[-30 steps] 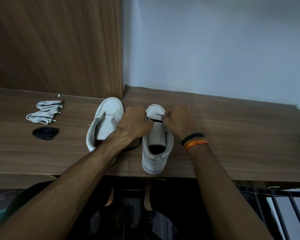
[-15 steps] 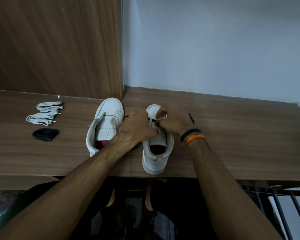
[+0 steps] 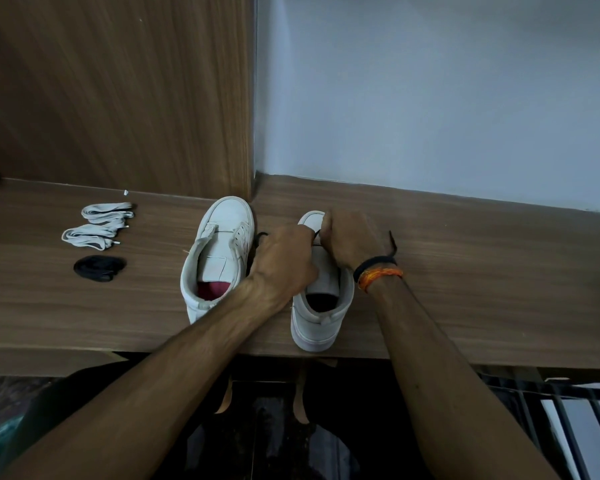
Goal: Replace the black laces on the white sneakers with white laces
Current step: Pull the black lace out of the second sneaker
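Black lace (image 3: 392, 244) pinched by both hands (image 3: 284, 261) over right sneaker (image 3: 321, 306).

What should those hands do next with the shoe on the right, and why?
Probably draw the last of the black lace out of the right sneaker. Both hands, left and right, work at its toe end, loose black ends trail on both sides, and the white laces lie unused.

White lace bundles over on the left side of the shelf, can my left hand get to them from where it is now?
Probably yes. The white lace bundles lie in the open on the wooden shelf, nothing covering them. The left hand would first have to release the black lace it grips, then pass over the left sneaker.
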